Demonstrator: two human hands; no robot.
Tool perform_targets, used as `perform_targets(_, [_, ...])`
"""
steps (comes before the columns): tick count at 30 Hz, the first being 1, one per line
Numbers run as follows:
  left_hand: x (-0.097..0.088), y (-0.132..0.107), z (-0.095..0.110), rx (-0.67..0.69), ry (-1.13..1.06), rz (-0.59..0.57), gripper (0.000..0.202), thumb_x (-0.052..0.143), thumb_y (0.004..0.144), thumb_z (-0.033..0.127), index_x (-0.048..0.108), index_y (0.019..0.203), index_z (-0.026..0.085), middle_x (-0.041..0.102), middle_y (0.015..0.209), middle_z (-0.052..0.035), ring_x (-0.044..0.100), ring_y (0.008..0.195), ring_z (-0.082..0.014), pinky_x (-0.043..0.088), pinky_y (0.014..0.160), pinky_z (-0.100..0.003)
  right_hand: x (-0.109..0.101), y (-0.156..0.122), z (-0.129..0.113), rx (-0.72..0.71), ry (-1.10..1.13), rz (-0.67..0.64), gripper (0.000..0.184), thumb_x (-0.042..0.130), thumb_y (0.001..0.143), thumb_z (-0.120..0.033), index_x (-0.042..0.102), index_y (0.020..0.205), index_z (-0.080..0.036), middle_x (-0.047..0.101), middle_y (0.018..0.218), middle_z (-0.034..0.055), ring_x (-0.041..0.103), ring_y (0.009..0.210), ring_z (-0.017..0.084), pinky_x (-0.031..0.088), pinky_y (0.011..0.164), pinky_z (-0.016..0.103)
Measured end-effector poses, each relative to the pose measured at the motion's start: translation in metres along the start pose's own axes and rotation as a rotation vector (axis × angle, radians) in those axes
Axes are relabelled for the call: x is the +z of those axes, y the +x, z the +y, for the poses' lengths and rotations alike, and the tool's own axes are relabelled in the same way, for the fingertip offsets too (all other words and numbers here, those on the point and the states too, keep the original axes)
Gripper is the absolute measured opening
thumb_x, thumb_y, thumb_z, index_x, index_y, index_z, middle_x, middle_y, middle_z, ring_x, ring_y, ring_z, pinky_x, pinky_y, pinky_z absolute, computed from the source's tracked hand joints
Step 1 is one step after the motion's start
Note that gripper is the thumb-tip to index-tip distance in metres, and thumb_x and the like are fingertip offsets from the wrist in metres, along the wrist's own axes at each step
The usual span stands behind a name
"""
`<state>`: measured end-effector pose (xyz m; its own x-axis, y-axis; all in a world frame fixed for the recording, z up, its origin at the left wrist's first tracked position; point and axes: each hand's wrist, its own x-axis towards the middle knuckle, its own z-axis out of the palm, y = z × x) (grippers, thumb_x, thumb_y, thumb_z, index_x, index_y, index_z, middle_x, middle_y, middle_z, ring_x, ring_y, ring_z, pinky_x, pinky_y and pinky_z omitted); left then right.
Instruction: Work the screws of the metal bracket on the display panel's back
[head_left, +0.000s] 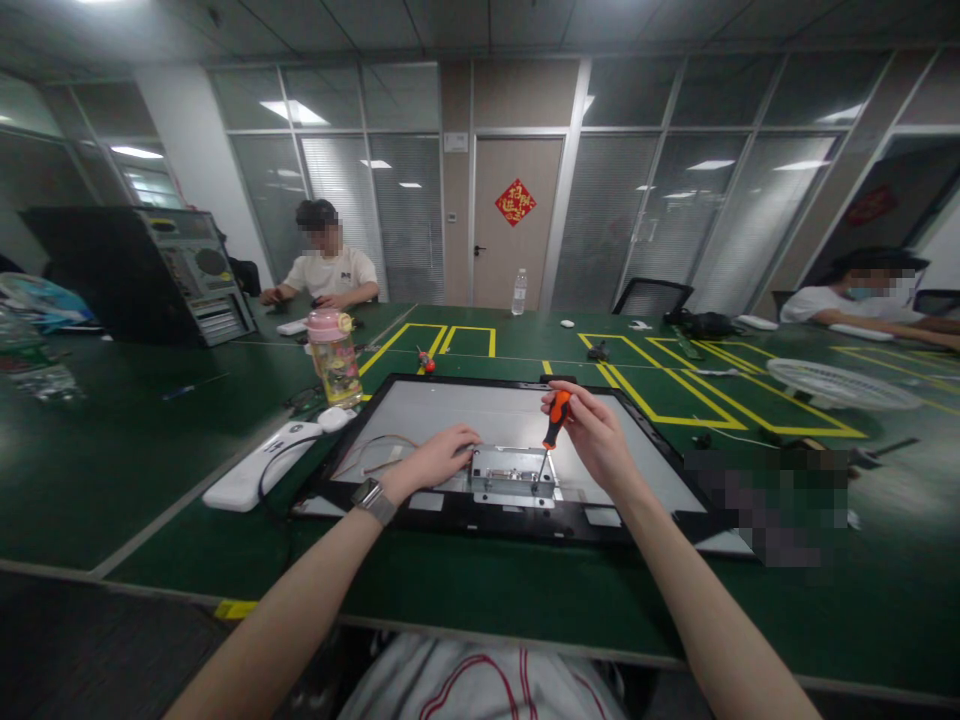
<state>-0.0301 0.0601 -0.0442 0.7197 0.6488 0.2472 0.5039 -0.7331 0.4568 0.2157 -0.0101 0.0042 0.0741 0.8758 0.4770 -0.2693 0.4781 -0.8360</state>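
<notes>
A flat display panel (517,405) with a black frame lies back-up on the green table. A silvery metal housing (514,470) with a small board inside sits near the panel's front edge. My left hand (442,453), with a watch on its wrist, is closed against the left end of this housing; its fingertips are partly hidden. In my right hand (596,430) is an orange and black screwdriver (556,420), pinched near the top of its handle. The screwdriver stands slightly tilted, its shaft pointing down into the right end of the housing.
To the left are a white power strip (262,465), a pink-lidded bottle (334,355) and an open computer case (142,275). A red-handled tool (426,361) lies behind the panel. At right is a white round grille (840,384). Two people sit across the table.
</notes>
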Motion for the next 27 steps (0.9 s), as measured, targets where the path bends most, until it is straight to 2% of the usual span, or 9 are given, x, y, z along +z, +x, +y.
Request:
perform_targets(6, [-0.0010, -0.0011, 0.0024, 0.002, -0.005, 0.003, 0.029, 0.042, 0.087, 0.018, 0.060, 0.110, 0.017, 0.058, 0.118, -0.0077, 0.055, 0.108, -0.0179, 0.039, 0.101, -0.029, -0.0006, -0.0001, 0.0030, -0.047, -0.070, -0.006, 0.024, 0.061, 0.082, -0.037, 0.069, 0.101, -0.024, 0.070, 0.091, 0.0052, 0.064, 0.087, 0.020, 0.048, 0.085, 0.037])
perform_targets(13, [-0.0020, -0.0012, 0.0033, -0.009, 0.003, -0.008, 0.029, 0.042, 0.087, 0.018, 0.060, 0.110, 0.017, 0.058, 0.119, -0.0083, 0.055, 0.108, -0.0184, 0.039, 0.101, -0.030, -0.0041, -0.0005, 0.0081, -0.119, -0.231, 0.081, 0.017, 0.070, 0.074, -0.033, 0.070, 0.090, -0.027, 0.067, 0.090, 0.0018, 0.062, 0.085, 0.019, 0.049, 0.081, 0.033])
perform_targets(19, [-0.0019, -0.0015, 0.0032, -0.016, -0.001, -0.002, 0.029, 0.043, 0.087, 0.017, 0.060, 0.110, 0.018, 0.058, 0.120, -0.0076, 0.055, 0.110, -0.0180, 0.039, 0.102, -0.030, -0.0007, -0.0002, 0.0034, -0.080, -0.116, 0.039, 0.023, 0.058, 0.082, -0.034, 0.070, 0.098, -0.022, 0.070, 0.093, 0.0058, 0.064, 0.090, 0.022, 0.047, 0.087, 0.039])
perform_targets(27, [0.0005, -0.0003, -0.0001, -0.001, 0.010, 0.002, 0.029, 0.043, 0.086, 0.016, 0.060, 0.110, 0.017, 0.058, 0.120, -0.0080, 0.055, 0.109, -0.0180, 0.039, 0.102, -0.029, -0.0049, 0.0003, 0.0077, -0.108, -0.191, 0.072, 0.017, 0.068, 0.076, -0.031, 0.071, 0.092, -0.027, 0.066, 0.085, 0.0002, 0.060, 0.081, 0.016, 0.046, 0.078, 0.030])
